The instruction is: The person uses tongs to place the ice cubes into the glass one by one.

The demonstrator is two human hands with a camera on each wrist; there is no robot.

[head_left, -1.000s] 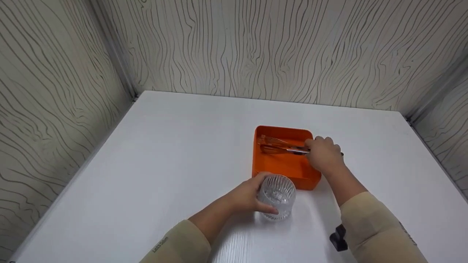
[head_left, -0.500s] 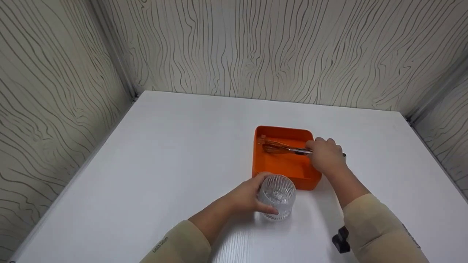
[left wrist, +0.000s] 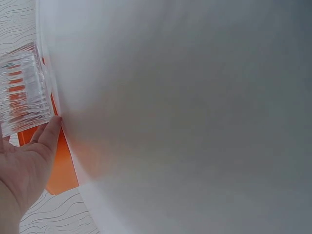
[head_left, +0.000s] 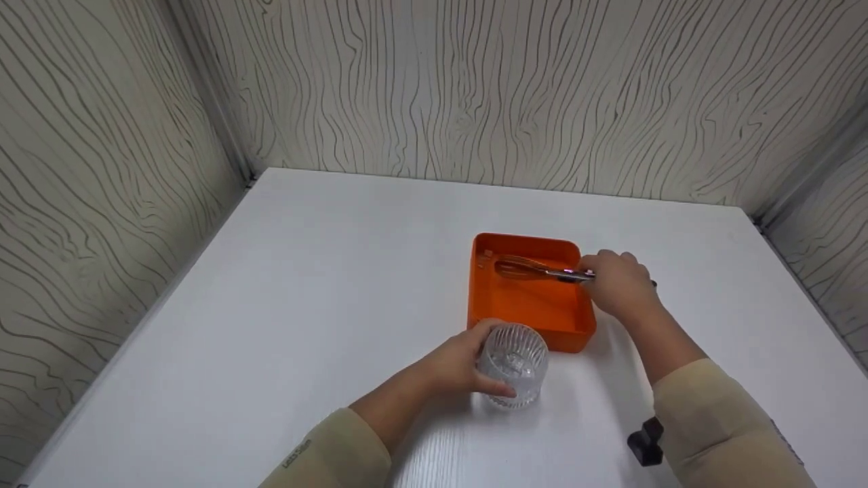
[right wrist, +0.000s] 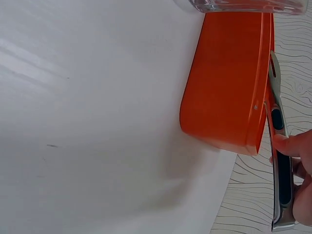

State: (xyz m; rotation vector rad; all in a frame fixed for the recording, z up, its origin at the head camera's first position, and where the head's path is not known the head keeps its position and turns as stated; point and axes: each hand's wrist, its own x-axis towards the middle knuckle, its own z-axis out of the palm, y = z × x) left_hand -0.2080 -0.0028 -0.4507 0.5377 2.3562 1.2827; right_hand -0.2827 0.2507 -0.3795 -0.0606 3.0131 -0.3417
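My left hand (head_left: pixel 456 364) holds a clear ribbed drinking glass (head_left: pixel 521 362), thumb and fingers round its left side. It stands upright at the front of an orange box (head_left: pixel 575 341). Whether anything lies inside the glass, I cannot tell. Over the box's right wall, my right hand (head_left: pixel 618 285) grips metal tongs (right wrist: pixel 284 175) with dark handle inlays. The tongs' slotted heads (head_left: pixel 519 267) reach left over the inside of the box. Small clear pieces (head_left: pixel 484 259) lie near the box's far left corner, too faint to identify.
The box stands on a white table (head_left: pixel 325 285) right of centre. Patterned panels (head_left: pixel 434 88) rise behind the table and along both sides. A small black object (head_left: pixel 645 442) sits beside the right sleeve.
My right hand has drawn the tongs to the right, away from the clear pieces, and the tongs' heads look closer together. My left hand and the glass have stayed still.
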